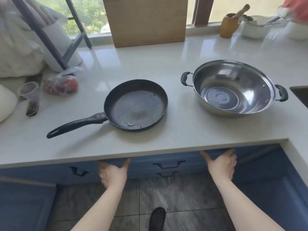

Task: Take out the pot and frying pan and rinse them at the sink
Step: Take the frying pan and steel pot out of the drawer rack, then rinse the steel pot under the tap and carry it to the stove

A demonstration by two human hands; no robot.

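Our 2 hands reach under the counter [150,144] edge, left hand [113,173] and right hand [222,164] spread wide against a blue drawer [141,165], holding nothing. Above us, the pan [135,105] sits left of the pot [233,88], apart.

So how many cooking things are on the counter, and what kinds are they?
Frying pans: 1, the black frying pan
Pots: 1, the shiny steel pot
Cutting boards: 1, the wooden cutting board leaning at the window
Wooden mortars: 1, the mortar with its pestle
Total: 4
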